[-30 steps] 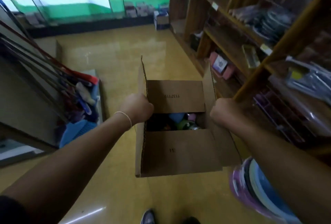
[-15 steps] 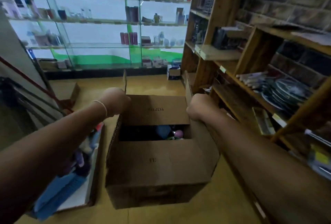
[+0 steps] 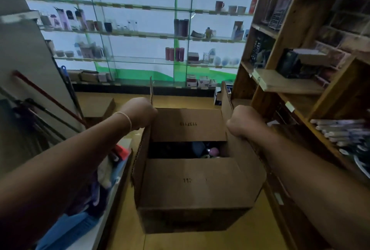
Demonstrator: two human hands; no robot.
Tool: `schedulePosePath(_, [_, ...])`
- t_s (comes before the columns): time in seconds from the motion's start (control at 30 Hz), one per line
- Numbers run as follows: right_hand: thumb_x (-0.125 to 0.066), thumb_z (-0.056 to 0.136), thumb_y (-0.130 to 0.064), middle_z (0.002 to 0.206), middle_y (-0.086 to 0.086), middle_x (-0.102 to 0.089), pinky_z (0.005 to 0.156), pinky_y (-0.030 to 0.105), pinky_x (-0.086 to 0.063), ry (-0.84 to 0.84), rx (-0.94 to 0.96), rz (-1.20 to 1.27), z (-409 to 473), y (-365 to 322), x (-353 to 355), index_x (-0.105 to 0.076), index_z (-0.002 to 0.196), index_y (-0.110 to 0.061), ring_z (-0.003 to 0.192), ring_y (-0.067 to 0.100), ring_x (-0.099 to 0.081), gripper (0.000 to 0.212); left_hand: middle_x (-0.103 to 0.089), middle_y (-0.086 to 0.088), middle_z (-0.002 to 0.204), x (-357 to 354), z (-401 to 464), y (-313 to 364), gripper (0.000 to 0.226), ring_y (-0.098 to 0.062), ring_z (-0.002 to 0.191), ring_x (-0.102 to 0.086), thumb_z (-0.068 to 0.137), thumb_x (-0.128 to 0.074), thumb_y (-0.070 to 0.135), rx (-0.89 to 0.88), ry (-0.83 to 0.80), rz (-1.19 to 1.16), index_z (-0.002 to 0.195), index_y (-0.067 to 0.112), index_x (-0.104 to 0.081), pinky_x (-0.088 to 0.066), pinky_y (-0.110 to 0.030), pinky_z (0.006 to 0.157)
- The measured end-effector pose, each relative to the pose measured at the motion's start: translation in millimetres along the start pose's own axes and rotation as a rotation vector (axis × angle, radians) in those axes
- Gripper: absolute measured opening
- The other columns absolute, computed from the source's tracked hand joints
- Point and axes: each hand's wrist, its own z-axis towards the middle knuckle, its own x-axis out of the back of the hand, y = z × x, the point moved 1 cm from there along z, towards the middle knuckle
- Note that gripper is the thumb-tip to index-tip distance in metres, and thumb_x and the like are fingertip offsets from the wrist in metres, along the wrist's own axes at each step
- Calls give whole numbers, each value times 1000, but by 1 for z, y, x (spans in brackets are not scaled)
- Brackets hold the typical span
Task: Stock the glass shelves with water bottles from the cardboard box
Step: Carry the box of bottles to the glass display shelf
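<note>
Person's view down at an open cardboard box (image 3: 192, 185), held up above a yellow floor (image 3: 180, 239). Left hand (image 3: 140, 112) grips the box's left side flap, fingers curled round the edge. Right hand (image 3: 243, 122) grips the right flap the same way. Btwn the folded flaps, a few rounded items show inside, too dark to identify. Glass shelves (image 3: 140, 34) w/ bottles & cups stand ahead, well apart from the box. Wooden shelving (image 3: 284, 81) sits at right.

Cardboard box (image 3: 192, 185) far flap — "1137119", printed upside down.
</note>
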Motion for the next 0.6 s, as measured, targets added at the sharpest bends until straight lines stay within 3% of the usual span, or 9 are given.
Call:
schedulePosePath(0.2, [-55, 86, -16, 75, 8, -55, 50, 25, -37, 31, 22, -9, 91, -21, -5, -50, 70, -11, 61, 20, -50, 18, -56, -9, 64, 8, 83, 11, 21, -19, 50, -49, 86, -47, 11, -7, 38, -30, 69, 5, -56, -35, -25, 40])
schedulePosePath(0.33, [-54, 87, -15, 74, 8, -54, 53, 25, -42, 9, 4, -16, 156, -49, -16, -52, 70, -10, 62, 20, -52, 17, -55, -8, 66, 7, 152, 6, 23, -16, 51, -49, 88, -48, 10, -30, -56, 3, 67, 6, -56, -40, -26, 43])
schedulePosePath(0.6, [-56, 86, -16, 73, 8, -50, 62, 27, -45, 12, -38, -41, 267, -94, -22, -51, 72, -9, 66, 25, -51, 17, -56, -9, 66, 31, 271, 7, 20, -19, 52, -50, 85, -45, 9, -48, -46, -1, 69, 5, -56, -37, -25, 41])
